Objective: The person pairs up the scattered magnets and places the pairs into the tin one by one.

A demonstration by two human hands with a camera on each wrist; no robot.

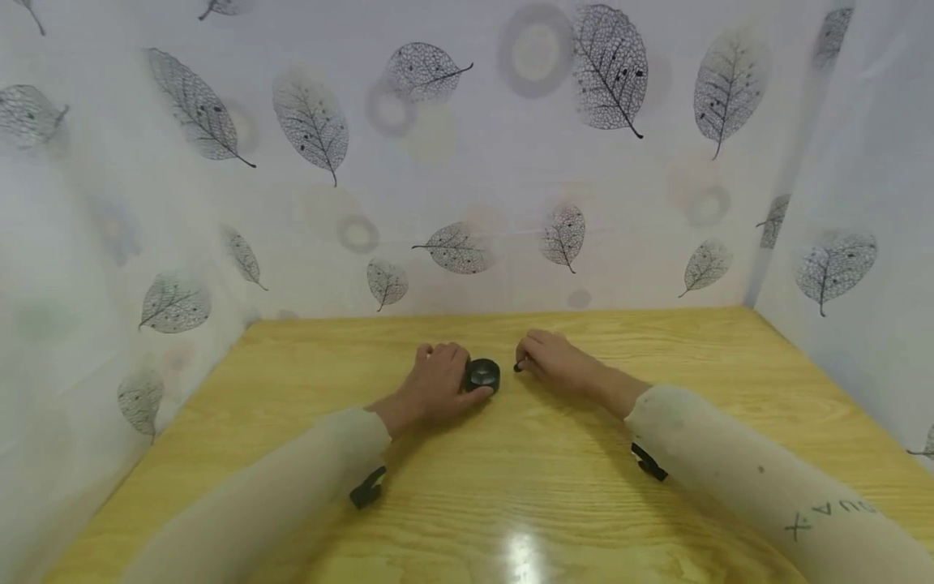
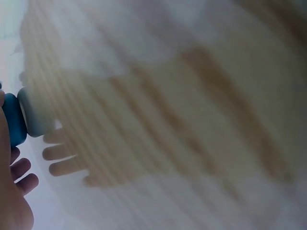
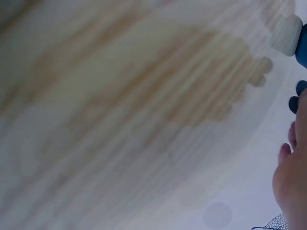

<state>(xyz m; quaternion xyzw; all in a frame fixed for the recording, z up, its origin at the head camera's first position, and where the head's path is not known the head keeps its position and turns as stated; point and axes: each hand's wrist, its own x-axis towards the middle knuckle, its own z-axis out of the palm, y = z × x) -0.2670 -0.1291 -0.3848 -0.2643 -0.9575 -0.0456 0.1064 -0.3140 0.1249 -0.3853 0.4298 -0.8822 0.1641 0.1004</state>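
On the far middle of the wooden table, my left hand [image 1: 436, 383] holds a round black object [image 1: 482, 375] with a greyish, hollow-looking centre. The thumb lies along its near side and the fingers go round the far side. In the left wrist view the object's side [image 2: 15, 120] looks dark blue and stands on the table. Just right of it, apart from it, my right hand [image 1: 556, 358] pinches a small black piece [image 1: 518, 367] close to the tabletop. Two dark rounded ends [image 3: 294, 105] of that piece show in the right wrist view. Its exact kind cannot be made out.
The glossy wood-grain table [image 1: 467, 487] reaches back to a white curtain [image 1: 467, 178] printed with dark leaves, which also hangs along both sides. Black straps [image 1: 367, 488] hang under both forearms.
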